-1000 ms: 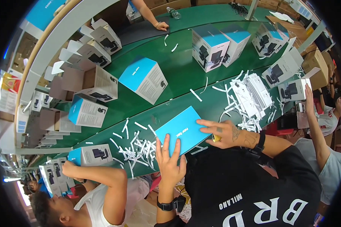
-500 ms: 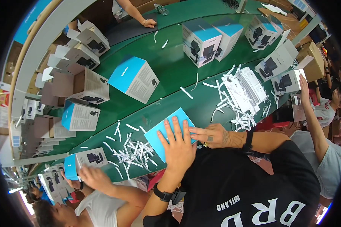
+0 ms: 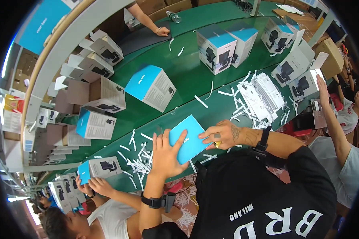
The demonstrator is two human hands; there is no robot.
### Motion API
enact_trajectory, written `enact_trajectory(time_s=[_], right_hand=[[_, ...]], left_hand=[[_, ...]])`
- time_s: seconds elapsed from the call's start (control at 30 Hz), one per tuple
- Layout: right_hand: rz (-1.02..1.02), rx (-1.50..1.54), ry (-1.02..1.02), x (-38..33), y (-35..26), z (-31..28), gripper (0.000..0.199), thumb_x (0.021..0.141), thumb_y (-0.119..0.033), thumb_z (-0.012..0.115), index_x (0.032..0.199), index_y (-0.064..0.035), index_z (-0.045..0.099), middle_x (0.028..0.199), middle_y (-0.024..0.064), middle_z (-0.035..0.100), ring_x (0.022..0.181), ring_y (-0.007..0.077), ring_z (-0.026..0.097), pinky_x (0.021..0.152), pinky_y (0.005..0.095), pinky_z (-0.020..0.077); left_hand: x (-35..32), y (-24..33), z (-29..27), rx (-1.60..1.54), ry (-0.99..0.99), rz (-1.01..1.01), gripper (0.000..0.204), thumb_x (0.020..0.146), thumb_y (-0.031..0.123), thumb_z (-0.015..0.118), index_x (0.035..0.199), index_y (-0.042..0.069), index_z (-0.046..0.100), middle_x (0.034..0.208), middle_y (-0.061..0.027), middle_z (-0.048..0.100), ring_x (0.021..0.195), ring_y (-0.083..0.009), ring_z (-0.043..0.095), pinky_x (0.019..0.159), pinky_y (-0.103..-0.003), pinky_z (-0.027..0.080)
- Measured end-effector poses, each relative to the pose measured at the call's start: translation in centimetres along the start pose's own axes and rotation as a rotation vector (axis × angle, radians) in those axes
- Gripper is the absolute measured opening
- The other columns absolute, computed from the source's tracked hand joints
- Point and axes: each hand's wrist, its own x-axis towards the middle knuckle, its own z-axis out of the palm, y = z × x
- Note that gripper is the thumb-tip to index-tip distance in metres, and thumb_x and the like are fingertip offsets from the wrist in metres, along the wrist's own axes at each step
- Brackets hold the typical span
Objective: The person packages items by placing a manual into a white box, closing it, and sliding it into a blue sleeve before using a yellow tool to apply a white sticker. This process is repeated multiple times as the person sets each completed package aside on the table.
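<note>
A carton with a bright blue top (image 3: 190,137) is directly in front of me at the near edge of the green table. My left hand (image 3: 166,153) wraps its left side, thumb across the blue top and fingers down the far-left side. At the opposite edge, my right hand (image 3: 224,134) holds the box with bent fingers on the blue top. Its sides are mostly hidden from above. White paper strips (image 3: 140,167) are scattered left of my left hand. Beyond my right hand sits a stack of white printed sheets or flat pieces (image 3: 261,95).
A closed blue-topped carton (image 3: 150,87) stands ahead on the green table (image 3: 183,85). Open cartons (image 3: 103,95) line the left; more boxes (image 3: 216,49) stand at the back. A co-worker's hands (image 3: 99,186) hold a box at left. Another person's hand (image 3: 323,89) touches a box at right.
My left hand has shifted from lying flat on the blue top to gripping the box's left side. The box has turned slightly and moved right. My view has shifted a little.
</note>
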Motion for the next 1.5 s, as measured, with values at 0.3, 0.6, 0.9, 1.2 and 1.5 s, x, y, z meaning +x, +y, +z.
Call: enact_trajectory(time_s=[0.3,0.6,0.9,1.2,1.5], right_hand=[[0.809,0.348,0.180,-8.6,1.5,-1.7,0.048,0.085,-0.016,0.079,0.128,-0.0038,0.061,0.104,0.0091,0.073,0.093,0.0214,0.070,0.083,0.0333,0.0552],[1.335,0.896,-0.036,-14.6,-1.5,-0.5,0.032,0.096,-0.012,0.067,0.126,-0.0012,0.060,0.103,0.0081,0.074,0.075,0.0107,0.066,0.063,0.0247,0.0535],[1.337,0.800,0.269,-16.7,-1.9,1.7,0.025,0.097,-0.014,0.070,0.121,-0.0070,0.067,0.097,0.0032,0.075,0.080,0.0101,0.067,0.068,0.0262,0.0550],[1.697,0.082,0.213,-16.2,-2.6,0.0,0.028,0.095,-0.033,0.070,0.091,-0.0048,0.071,0.081,0.0095,0.072,0.074,0.0192,0.067,0.065,0.0366,0.0545],[1.401,-0.856,0.387,-20.7,9.8,-7.2,0.038,0.082,-0.029,0.075,0.113,-0.0085,0.069,0.124,0.0202,0.066,0.129,0.0389,0.055,0.103,0.0471,0.0507]], left_hand=[[-0.6,-0.9,0.8,-0.271,0.142,-0.012,0.097,0.051,0.031,0.087,0.143,0.020,0.059,0.144,-0.0273,0.043,0.127,-0.0486,0.047,0.107,-0.054,0.044],[19.3,3.4,-0.7,-0.326,0.363,-0.416,0.096,0.055,0.037,0.090,0.144,0.022,0.055,0.146,-0.0264,0.042,0.136,-0.0449,0.041,0.111,-0.052,0.043],[32.0,1.7,3.3,-0.029,0.487,-0.378,0.093,0.068,0.053,0.080,0.147,0.014,0.050,0.151,-0.0293,0.037,0.136,-0.0481,0.038,0.113,-0.059,0.032],[28.4,-3.1,-5.8,-0.133,0.383,-0.055,0.064,0.085,0.039,0.071,0.137,0.005,0.057,0.154,-0.0294,0.042,0.140,-0.0473,0.041,0.117,-0.060,0.032],[23.1,-30.4,0.2,0.627,-0.027,-0.712,0.045,0.086,0.032,0.064,0.124,0.008,0.069,0.119,-0.0162,0.071,0.118,-0.0358,0.066,0.097,-0.054,0.051]])
